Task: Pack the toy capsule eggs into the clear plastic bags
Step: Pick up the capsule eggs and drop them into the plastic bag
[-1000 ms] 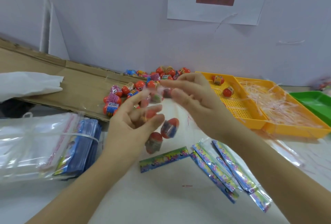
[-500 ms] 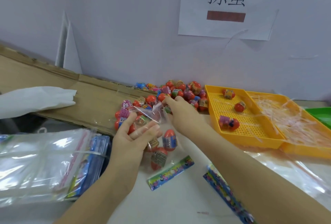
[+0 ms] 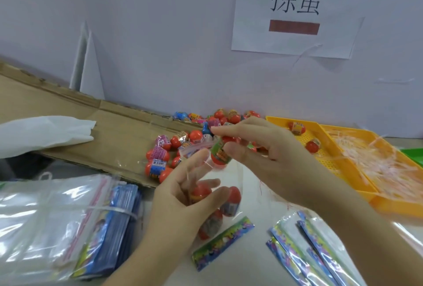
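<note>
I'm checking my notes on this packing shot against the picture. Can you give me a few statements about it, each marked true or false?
1. The right hand pinches a capsule egg at the mouth of the clear bag. True.
2. The bag held by the left hand is empty. False: packed eggs already show inside it.
3. The yellow mesh tray has capsule eggs in it. True: two stray eggs show there.
4. The loose egg pile sits in the green tray. False: it lies mostly on the cardboard sheet, left of the trays.
</note>
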The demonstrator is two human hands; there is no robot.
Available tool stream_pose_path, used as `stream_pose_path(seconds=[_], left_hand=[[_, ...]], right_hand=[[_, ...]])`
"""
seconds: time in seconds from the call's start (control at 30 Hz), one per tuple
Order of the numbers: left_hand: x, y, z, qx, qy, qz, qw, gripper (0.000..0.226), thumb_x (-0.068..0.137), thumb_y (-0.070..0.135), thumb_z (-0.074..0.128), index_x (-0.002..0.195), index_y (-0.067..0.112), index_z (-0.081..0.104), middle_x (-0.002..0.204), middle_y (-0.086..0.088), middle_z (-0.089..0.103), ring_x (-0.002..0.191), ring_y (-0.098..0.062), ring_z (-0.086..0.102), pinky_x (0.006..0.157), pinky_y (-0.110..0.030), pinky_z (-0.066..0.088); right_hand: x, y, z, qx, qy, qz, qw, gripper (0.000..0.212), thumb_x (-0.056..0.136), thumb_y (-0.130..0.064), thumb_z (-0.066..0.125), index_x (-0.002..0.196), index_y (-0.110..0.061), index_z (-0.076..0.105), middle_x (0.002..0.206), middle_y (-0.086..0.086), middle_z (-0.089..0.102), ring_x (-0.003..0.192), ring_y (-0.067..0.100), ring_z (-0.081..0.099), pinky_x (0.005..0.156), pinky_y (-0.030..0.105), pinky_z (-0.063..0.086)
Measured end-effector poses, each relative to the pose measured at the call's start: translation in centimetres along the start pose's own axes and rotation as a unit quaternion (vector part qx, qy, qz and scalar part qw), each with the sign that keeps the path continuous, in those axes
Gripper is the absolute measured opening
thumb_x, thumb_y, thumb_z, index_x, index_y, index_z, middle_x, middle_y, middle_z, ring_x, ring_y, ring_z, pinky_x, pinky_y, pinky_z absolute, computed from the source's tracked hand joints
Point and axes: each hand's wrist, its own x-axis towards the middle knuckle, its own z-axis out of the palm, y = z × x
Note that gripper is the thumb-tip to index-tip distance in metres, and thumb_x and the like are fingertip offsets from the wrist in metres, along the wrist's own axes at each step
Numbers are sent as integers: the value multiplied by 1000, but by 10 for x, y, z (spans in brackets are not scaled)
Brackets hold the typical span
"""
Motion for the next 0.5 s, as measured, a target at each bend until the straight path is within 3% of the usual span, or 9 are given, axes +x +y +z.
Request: stream_pose_path(seconds=[0.1,0.2,0.27,0.5], left_hand=[[-3,3,1,1,-24,30,999,64,43,35,83,102,57,68,107,15,74,99,-7,71,74,-17,56],[-4,3,1,-10,-33,24,999,65,45,31,83,102,57,68,110,16,73,101,-8,71,74,-18,57],[-4,3,1,-9,-43,21,999,63,50,29,82,105,54,66,112,17,72,101,-9,70,74,-19,57],[-4,6,3,13,-33,40,999,54,57,19,77,98,54,70,106,20,73,100,-4,70,72,-14,55]], right_hand=[[0,-1,4,-80,21,-30,996,30,93,-37,58,122,-42,55,102,-24,58,99,-2,48,91,29,31],[0,-4,1,-117,36,-37,992,15,89,-43,60,104,-39,61,97,-24,63,98,-1,49,90,33,25],[0,-5,-1,-152,2,-35,988,17,93,-42,56,108,-41,65,99,-24,63,103,3,46,88,35,22],[0,-2,2,-189,-76,-21,979,33,96,-51,34,115,-49,61,138,-17,31,123,6,16,99,32,11]])
